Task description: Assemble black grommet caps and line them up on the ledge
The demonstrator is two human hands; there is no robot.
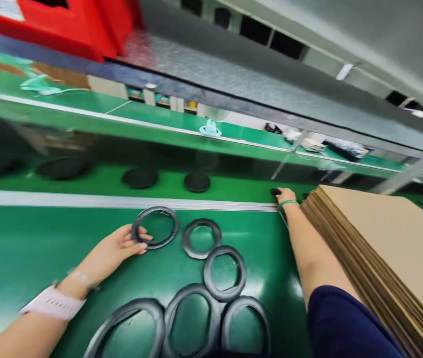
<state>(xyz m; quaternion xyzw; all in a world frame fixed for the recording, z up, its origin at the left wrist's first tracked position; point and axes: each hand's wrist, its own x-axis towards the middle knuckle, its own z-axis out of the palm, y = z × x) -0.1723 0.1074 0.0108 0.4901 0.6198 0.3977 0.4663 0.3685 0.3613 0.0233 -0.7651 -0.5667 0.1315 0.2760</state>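
Observation:
My left hand [127, 242] pinches a black ring [175, 227], rubber-like in look, at its left side, with the thumb and fingers around the band. Several similar rings lie to the right and nearer me, among them a small ring [217, 233], another ring [241, 271] and a larger ring [214, 315]. My right arm stretches far forward. At its end my right hand [286, 196] is closed on a small black piece [275, 192] at the green conveyor belt; the piece's kind cannot be made out.
Black round pieces [197, 182] sit on the green belt [237, 188] beyond a white rail [65, 199]. At right stands a tall stack of cardboard sheets [382, 214], close to my right arm. A red bin [65, 30] rests on the grey shelf [204, 64] overhead.

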